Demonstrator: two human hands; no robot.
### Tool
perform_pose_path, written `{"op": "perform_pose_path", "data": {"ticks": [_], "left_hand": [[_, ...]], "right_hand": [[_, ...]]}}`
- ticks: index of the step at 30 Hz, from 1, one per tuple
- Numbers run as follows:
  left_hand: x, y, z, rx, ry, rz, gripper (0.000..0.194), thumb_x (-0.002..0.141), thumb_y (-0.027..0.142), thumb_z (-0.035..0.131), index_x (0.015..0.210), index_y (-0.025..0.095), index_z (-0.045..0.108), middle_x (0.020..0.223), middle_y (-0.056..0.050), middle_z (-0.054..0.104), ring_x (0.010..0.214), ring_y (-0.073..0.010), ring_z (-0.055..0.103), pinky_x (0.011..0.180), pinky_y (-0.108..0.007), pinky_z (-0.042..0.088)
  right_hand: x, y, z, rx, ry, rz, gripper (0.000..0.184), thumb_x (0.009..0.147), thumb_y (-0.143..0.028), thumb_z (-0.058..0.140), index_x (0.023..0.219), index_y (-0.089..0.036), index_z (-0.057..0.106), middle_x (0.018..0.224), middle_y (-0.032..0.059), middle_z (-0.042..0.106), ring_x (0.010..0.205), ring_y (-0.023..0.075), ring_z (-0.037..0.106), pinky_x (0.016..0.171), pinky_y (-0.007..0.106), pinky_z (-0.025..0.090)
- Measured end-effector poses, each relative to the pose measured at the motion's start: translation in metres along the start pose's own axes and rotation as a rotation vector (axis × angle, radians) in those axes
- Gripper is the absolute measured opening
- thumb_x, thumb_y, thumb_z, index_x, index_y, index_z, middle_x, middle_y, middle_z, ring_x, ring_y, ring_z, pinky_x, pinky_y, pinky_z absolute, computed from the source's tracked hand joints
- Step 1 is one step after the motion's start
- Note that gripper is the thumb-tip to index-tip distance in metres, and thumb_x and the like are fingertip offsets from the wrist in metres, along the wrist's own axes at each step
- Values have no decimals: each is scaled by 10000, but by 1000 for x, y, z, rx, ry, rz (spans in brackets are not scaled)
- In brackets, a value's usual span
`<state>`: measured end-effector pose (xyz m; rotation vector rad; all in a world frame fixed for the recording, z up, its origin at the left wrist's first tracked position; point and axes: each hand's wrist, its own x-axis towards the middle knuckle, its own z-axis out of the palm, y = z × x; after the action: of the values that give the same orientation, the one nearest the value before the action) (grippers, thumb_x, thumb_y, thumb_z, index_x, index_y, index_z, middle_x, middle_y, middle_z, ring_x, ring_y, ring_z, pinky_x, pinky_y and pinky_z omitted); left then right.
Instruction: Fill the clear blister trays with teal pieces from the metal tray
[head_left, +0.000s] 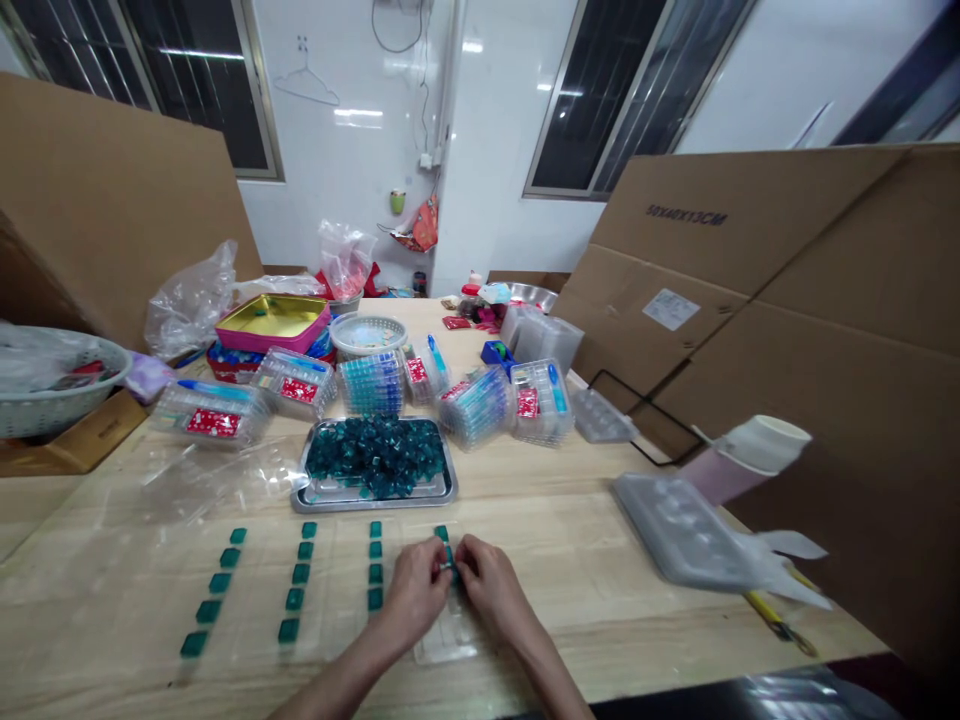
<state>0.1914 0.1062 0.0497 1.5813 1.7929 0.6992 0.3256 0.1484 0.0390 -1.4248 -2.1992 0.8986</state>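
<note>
My left hand [416,585] and my right hand [489,580] meet at the front middle of the table, fingertips pinched together. A green square piece [455,577] shows at the right fingertips; what the left fingers pinch is mostly hidden. Just beyond them lies another green square [441,532]. Below both hands is a clear plastic tray [450,645]. To the left, green squares lie in rows: one row [375,573] beside my left hand, a second row [301,573] and a far-left row [220,582]. A metal tray [448,492] behind them holds a heap of loose green pieces [375,455].
Clear packs [371,383] with red labels and blue pens stand behind the metal tray. Crumpled clear plastic [225,480] lies left. On the right are stacked translucent trays [682,530], a pink-and-white roll [742,455] and a yellow tool [772,615]. Cardboard walls [750,300] border the table.
</note>
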Motion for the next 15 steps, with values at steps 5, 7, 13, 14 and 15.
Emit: {"op": "perform_pose_path", "data": {"ticks": [5, 7, 13, 14, 15], "left_hand": [[-3, 0, 0, 61, -42, 47, 128, 695, 109, 507, 712, 171, 617, 715, -34, 638, 708, -171, 571, 632, -243, 353], [-3, 0, -1, 103, -70, 74, 136, 701, 111, 502, 727, 171, 621, 768, -49, 652, 765, -188, 582, 673, -255, 370], [-6, 5, -4, 154, -110, 111, 208, 752, 119, 450, 818, 163, 642, 914, -85, 651, 842, -202, 597, 743, -273, 415], [-8, 6, -4, 157, -110, 119, 219, 762, 121, 439, 829, 163, 644, 934, -88, 647, 841, -200, 599, 743, -272, 420], [-9, 6, -4, 155, -108, 129, 226, 773, 128, 431, 839, 163, 645, 949, -89, 643, 837, -196, 601, 739, -270, 424]], "right_hand": [[7, 2, -8, -24, -16, -28, 155, 686, -119, 434, 672, -194, 568, 658, 23, 639, 668, 176, 593, 617, 234, 390], [22, -1, -14, -25, 33, -47, 150, 704, -144, 443, 659, -196, 577, 650, 22, 635, 657, 175, 589, 613, 234, 395], [88, -24, -11, -193, 191, -61, 178, 773, -171, 465, 838, -186, 631, 838, 54, 678, 792, 182, 610, 707, 237, 400], [98, -27, -7, -225, 195, -41, 172, 773, -173, 479, 846, -180, 634, 845, 66, 682, 808, 193, 613, 710, 245, 395], [105, -29, -4, -245, 193, -28, 162, 768, -171, 492, 838, -175, 638, 840, 77, 684, 816, 204, 615, 708, 252, 390]]}}
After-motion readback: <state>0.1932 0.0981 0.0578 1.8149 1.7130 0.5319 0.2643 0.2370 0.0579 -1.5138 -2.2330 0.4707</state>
